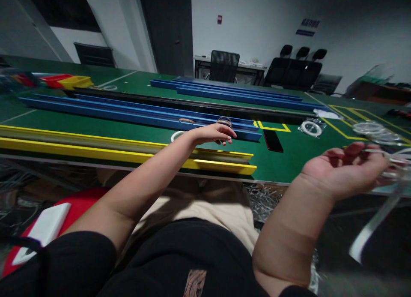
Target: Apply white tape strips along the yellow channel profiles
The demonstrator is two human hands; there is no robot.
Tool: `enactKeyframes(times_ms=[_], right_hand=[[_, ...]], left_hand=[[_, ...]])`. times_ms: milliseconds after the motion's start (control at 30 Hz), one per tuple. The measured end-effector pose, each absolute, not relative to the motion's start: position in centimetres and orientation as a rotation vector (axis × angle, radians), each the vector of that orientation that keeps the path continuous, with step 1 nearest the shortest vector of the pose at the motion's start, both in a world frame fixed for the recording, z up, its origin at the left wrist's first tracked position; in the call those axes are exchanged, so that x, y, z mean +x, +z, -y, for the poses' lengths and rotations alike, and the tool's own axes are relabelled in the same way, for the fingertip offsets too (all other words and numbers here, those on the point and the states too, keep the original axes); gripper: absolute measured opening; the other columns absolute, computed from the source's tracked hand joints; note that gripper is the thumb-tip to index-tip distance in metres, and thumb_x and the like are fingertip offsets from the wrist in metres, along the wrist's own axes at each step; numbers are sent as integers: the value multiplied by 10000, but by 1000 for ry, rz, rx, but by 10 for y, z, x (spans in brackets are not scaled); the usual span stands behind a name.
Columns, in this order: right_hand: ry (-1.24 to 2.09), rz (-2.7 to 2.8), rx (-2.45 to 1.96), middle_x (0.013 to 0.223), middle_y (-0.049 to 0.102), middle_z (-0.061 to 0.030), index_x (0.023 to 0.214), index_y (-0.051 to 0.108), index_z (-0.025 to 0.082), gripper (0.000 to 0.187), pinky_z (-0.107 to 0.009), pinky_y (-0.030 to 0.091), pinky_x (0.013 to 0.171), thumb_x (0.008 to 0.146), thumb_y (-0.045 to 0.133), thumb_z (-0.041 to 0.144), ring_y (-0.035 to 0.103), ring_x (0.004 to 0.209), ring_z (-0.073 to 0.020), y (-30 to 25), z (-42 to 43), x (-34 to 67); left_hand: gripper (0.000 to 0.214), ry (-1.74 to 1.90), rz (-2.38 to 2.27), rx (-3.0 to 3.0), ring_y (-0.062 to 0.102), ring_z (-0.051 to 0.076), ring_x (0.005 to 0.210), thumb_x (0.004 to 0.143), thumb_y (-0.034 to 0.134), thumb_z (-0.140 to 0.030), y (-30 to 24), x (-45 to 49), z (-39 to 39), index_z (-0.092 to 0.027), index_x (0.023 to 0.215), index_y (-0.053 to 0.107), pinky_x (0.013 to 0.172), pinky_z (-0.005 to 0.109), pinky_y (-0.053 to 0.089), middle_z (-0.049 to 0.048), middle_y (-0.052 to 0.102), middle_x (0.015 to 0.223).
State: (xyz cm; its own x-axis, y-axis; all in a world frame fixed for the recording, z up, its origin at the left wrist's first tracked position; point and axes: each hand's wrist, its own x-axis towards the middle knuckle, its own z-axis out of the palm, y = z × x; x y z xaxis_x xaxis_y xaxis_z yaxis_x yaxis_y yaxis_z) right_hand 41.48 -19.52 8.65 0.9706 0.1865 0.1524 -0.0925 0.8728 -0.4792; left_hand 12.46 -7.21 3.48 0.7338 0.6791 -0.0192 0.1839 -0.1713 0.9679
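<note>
My left hand (pixel 215 133) hovers over the near side of the green table, palm down, fingers loosely stretched and holding nothing. Beneath and beside it lie a yellow channel profile (pixel 224 165) and a blue channel profile (pixel 138 118). A white ring-shaped roll (pixel 177 136) is partly covered by my left forearm. Over at the right, my right hand (pixel 348 168) is raised with its fingers closed on a white strip (pixel 374 228), whose tail hangs below the table edge. Clear, shiny material around those fingers is too blurred to make out.
A dark phone (pixel 272 140) lies right of the profiles. Bagged white coils (pixel 311 127) and more coils (pixel 375 130) sit farther right. Black (pixel 199 105) and blue profiles (pixel 237 93) stretch behind. Red and yellow bins (pixel 75 82) stand left. Silvery scraps (pixel 266 198) lie below the edge.
</note>
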Motion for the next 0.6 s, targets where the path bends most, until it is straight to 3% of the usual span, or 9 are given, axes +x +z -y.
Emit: enactKeyframes(times_ms=[133, 267, 500, 600], right_hand=[[159, 239, -487, 863, 527, -14, 751, 518, 246, 53, -235, 390, 464, 763, 563, 220, 604, 802, -141, 86, 194, 416], [180, 292, -522, 905, 542, -31, 739, 543, 253, 86, -306, 421, 503, 805, 555, 306, 599, 813, -162, 86, 196, 414], [226, 289, -538, 979, 567, -30, 805, 551, 253, 175, -245, 362, 466, 874, 616, 400, 610, 814, -130, 82, 194, 415], [181, 264, -505, 975, 596, -16, 887, 569, 275, 127, -239, 367, 493, 828, 680, 288, 629, 845, -129, 81, 192, 417]], left_hand=[[484, 508, -699, 1726, 660, 140, 817, 766, 784, -403, 34, 125, 72, -204, 1201, 713, 688, 260, 451, 73, 726, 1014], [471, 495, -707, 1727, 663, 139, 817, 773, 782, -405, 33, 124, 71, -212, 1197, 714, 692, 262, 456, 70, 733, 1013], [484, 469, -715, 1740, 673, 141, 820, 762, 795, -409, 31, 125, 69, -222, 1200, 715, 698, 265, 461, 64, 742, 1001], [479, 457, -717, 1763, 677, 146, 834, 775, 786, -417, 31, 125, 69, -224, 1207, 710, 704, 265, 462, 61, 737, 1001]])
